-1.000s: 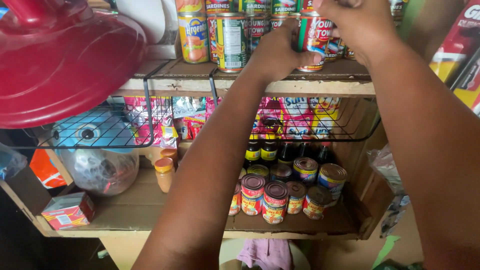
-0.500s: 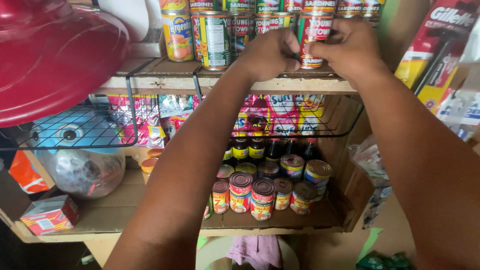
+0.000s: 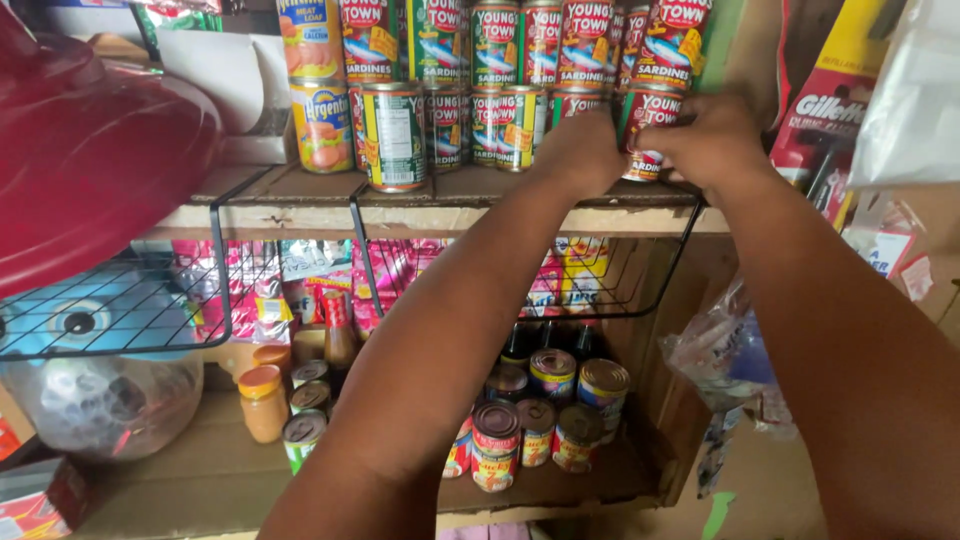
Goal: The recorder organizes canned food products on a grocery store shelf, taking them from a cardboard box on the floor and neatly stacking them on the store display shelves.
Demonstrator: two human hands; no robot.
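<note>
Both arms reach up to a wooden upper shelf lined with stacked tins. My left hand and my right hand close from either side on a red tin with a fish label, which stands at the right end of the front row. More red and green tins stand just left of it, and a second layer of tins sits on top. My fingers hide the lower part of the held tin.
Black wire baskets with bright sachets hang under the shelf. On the lower shelf stand several tins, dark bottles and an orange-lidded jar. A big red plastic lid is at the left. A carded pack and plastic bags hang at the right.
The view has tilted upward, so the second layer of tins now shows. Both hands have stayed on the red tin, which now stands in line with the front row.
</note>
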